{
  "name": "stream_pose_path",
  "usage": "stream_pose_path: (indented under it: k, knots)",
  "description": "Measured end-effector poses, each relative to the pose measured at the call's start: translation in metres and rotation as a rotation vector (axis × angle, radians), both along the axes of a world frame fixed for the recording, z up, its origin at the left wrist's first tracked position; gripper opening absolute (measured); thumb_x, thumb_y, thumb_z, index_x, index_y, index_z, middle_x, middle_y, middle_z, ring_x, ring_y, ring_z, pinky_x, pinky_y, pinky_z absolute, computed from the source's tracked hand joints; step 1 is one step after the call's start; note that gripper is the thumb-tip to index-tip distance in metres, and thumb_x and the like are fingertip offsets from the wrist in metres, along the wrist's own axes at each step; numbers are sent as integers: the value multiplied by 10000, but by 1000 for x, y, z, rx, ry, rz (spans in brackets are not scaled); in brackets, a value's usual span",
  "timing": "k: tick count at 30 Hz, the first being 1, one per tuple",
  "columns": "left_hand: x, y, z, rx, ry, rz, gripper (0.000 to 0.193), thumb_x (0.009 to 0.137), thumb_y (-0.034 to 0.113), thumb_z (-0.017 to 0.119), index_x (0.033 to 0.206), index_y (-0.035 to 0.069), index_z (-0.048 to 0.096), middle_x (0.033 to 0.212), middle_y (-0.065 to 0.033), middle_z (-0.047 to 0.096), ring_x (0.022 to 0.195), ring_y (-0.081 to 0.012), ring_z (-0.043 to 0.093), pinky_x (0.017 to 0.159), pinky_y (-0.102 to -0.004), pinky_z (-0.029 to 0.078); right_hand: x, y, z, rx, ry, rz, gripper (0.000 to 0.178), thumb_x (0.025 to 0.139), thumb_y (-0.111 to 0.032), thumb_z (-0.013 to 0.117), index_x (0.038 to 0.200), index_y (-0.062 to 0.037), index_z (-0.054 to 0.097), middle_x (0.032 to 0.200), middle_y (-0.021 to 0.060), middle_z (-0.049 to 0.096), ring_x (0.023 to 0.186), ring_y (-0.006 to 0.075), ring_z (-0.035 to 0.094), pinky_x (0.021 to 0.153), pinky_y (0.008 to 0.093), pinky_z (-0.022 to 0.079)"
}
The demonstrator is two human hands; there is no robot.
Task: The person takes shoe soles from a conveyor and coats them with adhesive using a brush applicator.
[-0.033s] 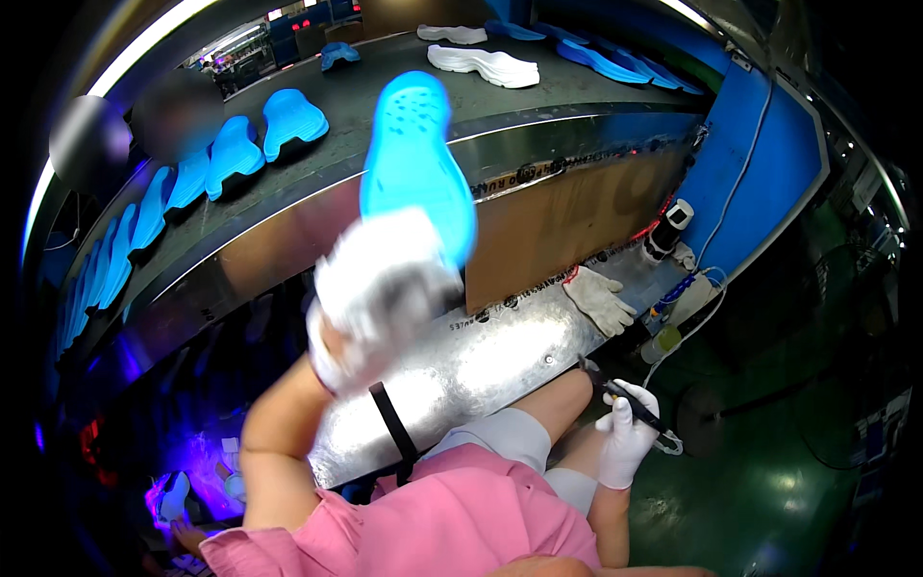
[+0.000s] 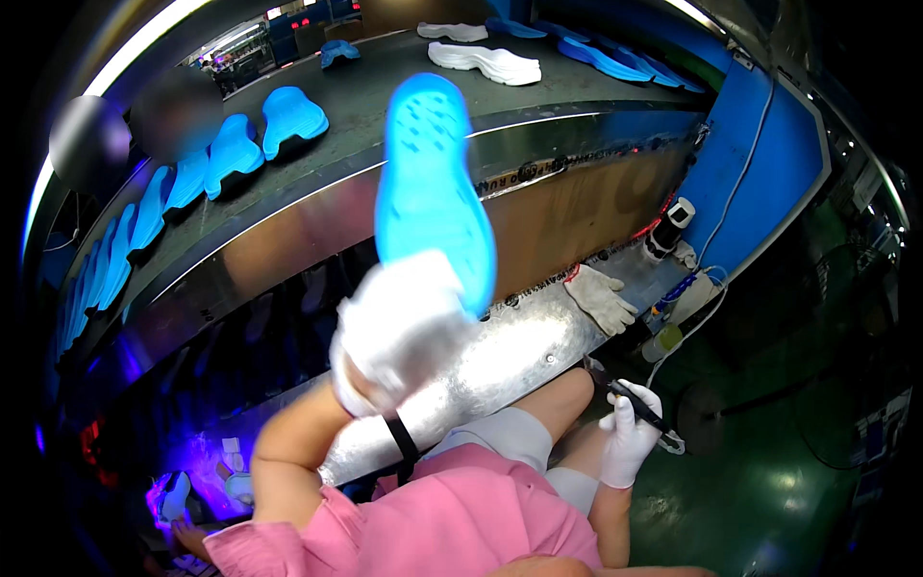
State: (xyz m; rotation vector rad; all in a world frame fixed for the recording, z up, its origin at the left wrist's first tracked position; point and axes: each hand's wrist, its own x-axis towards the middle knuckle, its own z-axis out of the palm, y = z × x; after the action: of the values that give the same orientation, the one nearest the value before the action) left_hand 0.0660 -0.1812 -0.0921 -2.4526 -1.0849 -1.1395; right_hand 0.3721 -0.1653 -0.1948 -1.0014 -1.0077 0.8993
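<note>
My left hand (image 2: 404,332), in a white glove, is raised close to the camera and grips the heel end of a bright blue shoe sole (image 2: 428,183). The sole stands upright with its patterned face toward me. My right hand (image 2: 630,442), also white-gloved, hangs low beside my knee. It holds a thin dark pen-like tool (image 2: 630,399) that points up and to the left.
A dark conveyor belt (image 2: 385,67) curves across the back, carrying blue soles (image 2: 288,115) on the left and white soles (image 2: 486,62) at the top. A spare glove (image 2: 601,298) lies on the metal shelf (image 2: 510,351). A blue panel (image 2: 760,163) and a small bottle (image 2: 663,341) stand on the right.
</note>
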Motion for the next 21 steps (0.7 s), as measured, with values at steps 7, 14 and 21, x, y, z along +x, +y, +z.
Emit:
stream_pose_path:
  k: [7, 14, 21]
  knots:
    - [55, 6, -175, -382, -310, -159, 255, 777, 30, 758, 1005, 16, 643, 1217, -218, 579, 1195, -372, 556, 972, -442, 497, 1, 0, -24, -194, 42, -97, 214, 899, -83, 687, 1076, 21, 628, 823, 53, 640, 612, 72, 559, 548, 200, 461]
    - [44, 61, -222, -1534, -1902, -439, 772, 936, 736, 320, 1487, 198, 357, 1175, -183, 608, 818, -267, 605, 599, -397, 469, -53, 81, -45, -239, -182, 193, 146, 875, -124, 717, 917, 12, 685, 696, -10, 610, 576, 76, 561, 536, 234, 435]
    - [86, 105, -200, -1919, -2097, -463, 926, 924, 793, 93, 1448, 92, 394, 1128, -183, 634, 535, -195, 488, 396, -282, 349, -85, 102, -110, -148, -936, -14, 237, 821, -243, 724, 849, -7, 721, 792, 184, 700, 741, 341, 696, 688, 390, 538]
